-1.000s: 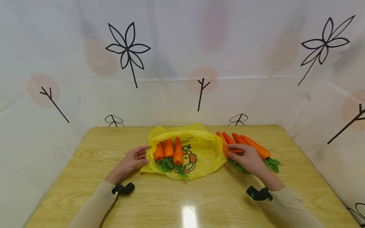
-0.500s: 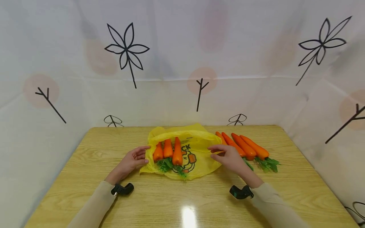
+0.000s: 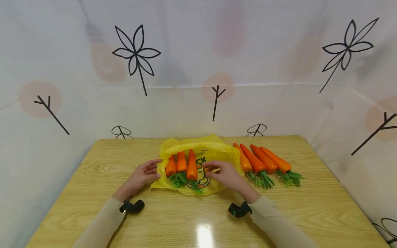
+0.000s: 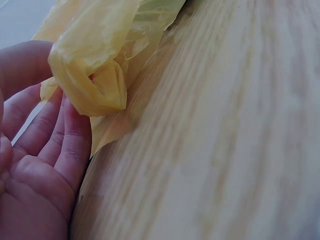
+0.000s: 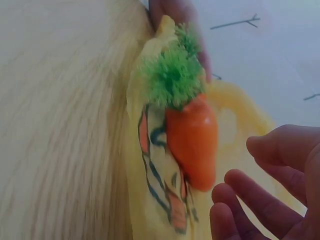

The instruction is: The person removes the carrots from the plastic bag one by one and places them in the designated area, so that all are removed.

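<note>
A yellow plastic bag lies mouth toward me on the table, with a dark printed drawing inside. Three orange carrots with green leafy tops rest in its left part, the rightmost carrot nearest my right hand. At the bag's left edge my left hand holds the rim; the left wrist view shows the folded plastic between thumb and fingers. My right hand is over the bag's opening, fingers loosely bent and holding nothing. In the right wrist view its fingertips are apart from a carrot.
Several more carrots lie side by side to the right of the bag, leaves toward me. The wooden table meets a white patterned cloth at its back and sides.
My right hand has moved left, from beside the loose carrots to over the bag's opening near the carrots inside. The left hand keeps its place at the bag's left edge.
</note>
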{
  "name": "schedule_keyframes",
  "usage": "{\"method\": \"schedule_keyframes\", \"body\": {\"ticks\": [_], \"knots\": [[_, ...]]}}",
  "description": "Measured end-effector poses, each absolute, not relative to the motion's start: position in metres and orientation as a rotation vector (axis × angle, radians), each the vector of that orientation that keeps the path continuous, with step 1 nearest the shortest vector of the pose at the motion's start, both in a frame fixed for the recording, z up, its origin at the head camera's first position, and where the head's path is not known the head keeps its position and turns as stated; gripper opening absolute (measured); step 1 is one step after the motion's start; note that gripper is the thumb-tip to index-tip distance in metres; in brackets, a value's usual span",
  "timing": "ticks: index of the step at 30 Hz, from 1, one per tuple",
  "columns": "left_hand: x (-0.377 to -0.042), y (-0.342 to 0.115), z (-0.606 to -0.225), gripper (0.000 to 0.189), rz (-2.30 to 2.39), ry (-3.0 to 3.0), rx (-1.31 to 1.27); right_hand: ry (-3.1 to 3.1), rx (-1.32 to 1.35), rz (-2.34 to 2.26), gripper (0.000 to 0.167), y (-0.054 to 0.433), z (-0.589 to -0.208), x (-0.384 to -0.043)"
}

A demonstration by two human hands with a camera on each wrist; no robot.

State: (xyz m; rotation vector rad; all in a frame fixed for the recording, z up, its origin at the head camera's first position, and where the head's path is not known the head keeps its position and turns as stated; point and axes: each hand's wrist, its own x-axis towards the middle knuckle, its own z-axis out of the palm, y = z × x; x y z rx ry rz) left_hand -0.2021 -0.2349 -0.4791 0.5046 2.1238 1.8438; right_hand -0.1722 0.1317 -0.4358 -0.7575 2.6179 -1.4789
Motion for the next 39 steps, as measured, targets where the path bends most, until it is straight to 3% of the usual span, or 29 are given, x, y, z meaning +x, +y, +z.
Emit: {"method": "schedule_keyframes", "body": {"ticks": [16,39], "knots": [[-0.202,-0.235,-0.479,0.063,1.839,2.131,0.492,2.573,-0.674,-1.457,0.033,0.091,-0.444,-0.172],[-0.201,-0.234,-0.479,0.064,1.823,2.152,0.477,2.48,-0.453,-1.348,0.048,0.077,-0.436,-0.184]]}}
